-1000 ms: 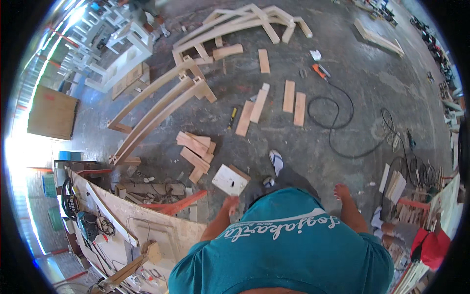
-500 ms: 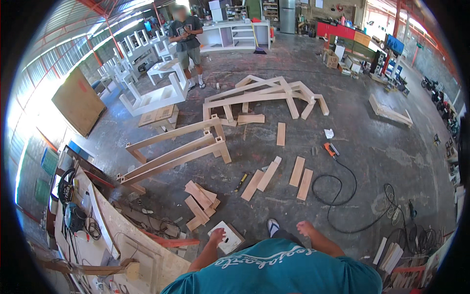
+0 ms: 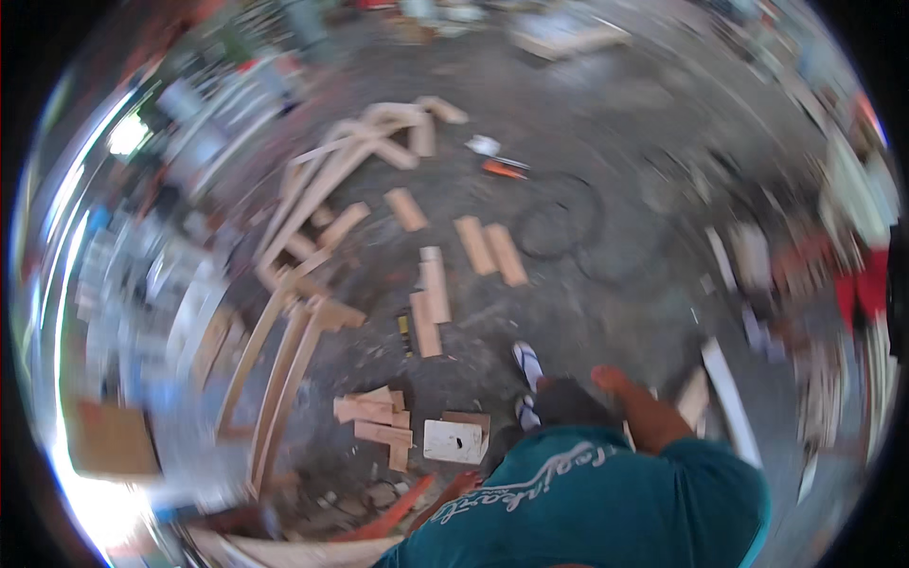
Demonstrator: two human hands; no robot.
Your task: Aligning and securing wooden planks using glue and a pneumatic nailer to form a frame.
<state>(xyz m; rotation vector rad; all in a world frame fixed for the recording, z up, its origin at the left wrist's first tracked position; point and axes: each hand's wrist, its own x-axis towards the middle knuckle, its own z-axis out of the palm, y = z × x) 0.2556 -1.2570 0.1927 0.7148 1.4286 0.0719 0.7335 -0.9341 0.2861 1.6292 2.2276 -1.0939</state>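
My right hand hangs at my side over the bare floor, just beyond my right leg. It is blurred, and nothing shows in it. Of my left arm only a reddish patch appears beside my shirt, with its fingers hidden. Nearest to that side is a white stool-like box with a dark slot in its top. Left of the box lies a loose pile of short wooden boards. Several more short boards are spread on the floor ahead.
Long wooden frames stand at the left, and angled wooden frames farther ahead. An orange power tool with a looping black hose rests on the floor. A long white board and stacked timber are at the right.
My head and body have turned to the right, so the frames and boards have swung left in view. My left hand has dropped back beside my body, away from the white box.
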